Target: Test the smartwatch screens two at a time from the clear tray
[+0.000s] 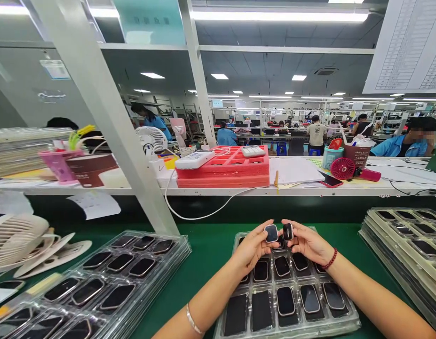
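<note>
Above the middle tray my left hand (252, 247) pinches a smartwatch body (271, 233), its square dark face turned toward me. Close beside it, my right hand (308, 242) grips another smartwatch body (288, 231), tilted so its glossy dark side shows. Beneath both hands lies a clear plastic tray (351, 316) with dark compartments. Several watch bodies sit in it, such as the watch body (286, 301) in the front row. Two front-left compartments hold no watch. My wrists and hands cover part of the tray's back rows.
Stacked trays of watch bodies stand at left (182, 249) and right (371, 230) on the green mat (200, 273). A white fan (18, 242) is at far left. On the shelf ahead are a red foam box (223, 176), a phone (331, 180) and a pink handheld fan (343, 168). People work beyond.
</note>
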Motion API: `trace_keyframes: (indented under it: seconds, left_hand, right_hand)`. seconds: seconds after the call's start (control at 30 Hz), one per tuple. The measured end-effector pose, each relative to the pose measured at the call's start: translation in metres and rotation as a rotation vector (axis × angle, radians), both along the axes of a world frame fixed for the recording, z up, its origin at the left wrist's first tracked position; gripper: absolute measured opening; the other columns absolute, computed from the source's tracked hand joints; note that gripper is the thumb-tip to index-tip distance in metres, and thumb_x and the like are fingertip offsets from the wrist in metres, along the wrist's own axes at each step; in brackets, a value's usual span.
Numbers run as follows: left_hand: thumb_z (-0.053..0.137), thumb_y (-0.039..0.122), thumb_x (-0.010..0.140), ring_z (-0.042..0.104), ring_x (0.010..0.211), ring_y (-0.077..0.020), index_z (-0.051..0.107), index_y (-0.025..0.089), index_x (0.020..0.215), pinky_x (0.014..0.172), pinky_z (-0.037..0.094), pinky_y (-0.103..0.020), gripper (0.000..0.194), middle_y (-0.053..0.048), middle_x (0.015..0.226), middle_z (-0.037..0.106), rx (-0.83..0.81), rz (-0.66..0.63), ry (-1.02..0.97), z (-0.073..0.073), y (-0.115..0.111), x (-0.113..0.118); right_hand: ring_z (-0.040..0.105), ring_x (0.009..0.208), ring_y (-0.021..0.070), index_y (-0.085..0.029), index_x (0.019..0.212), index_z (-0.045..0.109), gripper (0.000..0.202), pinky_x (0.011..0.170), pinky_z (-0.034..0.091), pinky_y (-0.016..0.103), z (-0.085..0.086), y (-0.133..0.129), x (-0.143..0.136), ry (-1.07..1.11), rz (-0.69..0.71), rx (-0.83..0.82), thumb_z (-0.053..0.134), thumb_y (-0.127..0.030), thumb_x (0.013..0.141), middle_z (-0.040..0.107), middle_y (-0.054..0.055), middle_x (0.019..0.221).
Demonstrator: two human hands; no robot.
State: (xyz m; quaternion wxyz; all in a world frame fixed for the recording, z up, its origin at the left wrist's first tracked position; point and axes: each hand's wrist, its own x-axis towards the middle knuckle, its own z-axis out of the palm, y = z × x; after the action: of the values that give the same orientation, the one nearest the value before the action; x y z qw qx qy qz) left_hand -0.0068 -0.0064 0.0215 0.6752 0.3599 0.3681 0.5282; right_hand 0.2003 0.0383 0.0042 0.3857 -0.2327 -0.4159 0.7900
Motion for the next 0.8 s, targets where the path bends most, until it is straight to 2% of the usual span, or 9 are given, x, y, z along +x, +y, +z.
trace_keyframes:
  seconds: [0.13,0.33,0.43,0.53,0.67,0.8]
  left_hand:
    - [0.082,0.032,0.076,0.070,0.070,-0.0153,0.057,0.017,0.137,0.053,0.045,-0.020,0.068,-0.013,0.107,0.072,0.024,-0.041,-0.063,-0.010,0.000,-0.004]
    - [0.089,0.040,0.067,0.063,0.058,-0.0093,0.057,0.022,0.135,0.050,0.042,-0.018,0.078,0.000,0.084,0.066,0.074,-0.060,-0.018,-0.012,-0.002,-0.005]
    - [0.089,0.042,0.065,0.061,0.055,-0.0087,0.058,0.020,0.128,0.049,0.043,-0.019,0.073,0.002,0.081,0.064,0.106,-0.087,0.051,-0.015,-0.003,-0.004]
    - [0.085,0.043,0.070,0.066,0.065,-0.0121,0.061,0.017,0.119,0.053,0.047,-0.020,0.061,-0.003,0.090,0.066,0.108,-0.035,0.116,-0.017,-0.003,-0.001]
    - [0.074,0.033,0.076,0.068,0.085,-0.0174,0.060,0.017,0.122,0.061,0.052,-0.022,0.051,-0.008,0.107,0.067,0.134,0.051,0.259,-0.018,-0.002,0.002]
    - [0.065,0.016,0.072,0.066,0.076,-0.0136,0.057,0.017,0.122,0.062,0.052,-0.022,0.051,-0.006,0.102,0.070,0.182,0.065,0.415,-0.018,-0.004,0.004]
  right_hand:
    - [0.072,0.068,0.0125,-0.015,0.116,0.068,0.040,0.057,0.061,0.021,0.001,0.000,0.003,-0.015,0.014,0.003,0.079,-0.029,0.081,0.073,0.011,0.111]
    - [0.067,0.061,0.0079,-0.016,0.116,0.069,0.040,0.054,0.060,0.018,0.001,-0.003,0.003,-0.031,0.048,0.032,0.080,-0.030,0.080,0.074,0.009,0.108]
    - [0.065,0.055,0.0064,-0.015,0.116,0.068,0.040,0.051,0.059,0.017,0.000,-0.003,0.004,-0.055,0.065,0.037,0.079,-0.032,0.082,0.074,0.009,0.106]
    - [0.072,0.065,0.0113,-0.017,0.120,0.065,0.042,0.054,0.061,0.020,0.000,-0.003,0.005,-0.100,0.073,0.044,0.078,-0.031,0.083,0.073,0.011,0.112]
    - [0.076,0.085,0.0185,-0.018,0.128,0.059,0.041,0.062,0.063,0.023,-0.003,-0.002,0.004,-0.195,0.017,0.099,0.069,-0.026,0.089,0.069,0.012,0.122]
    - [0.075,0.081,0.0147,-0.018,0.132,0.055,0.046,0.065,0.062,0.023,-0.007,-0.003,0.002,-0.315,-0.020,0.264,0.061,-0.012,0.087,0.069,0.009,0.118]
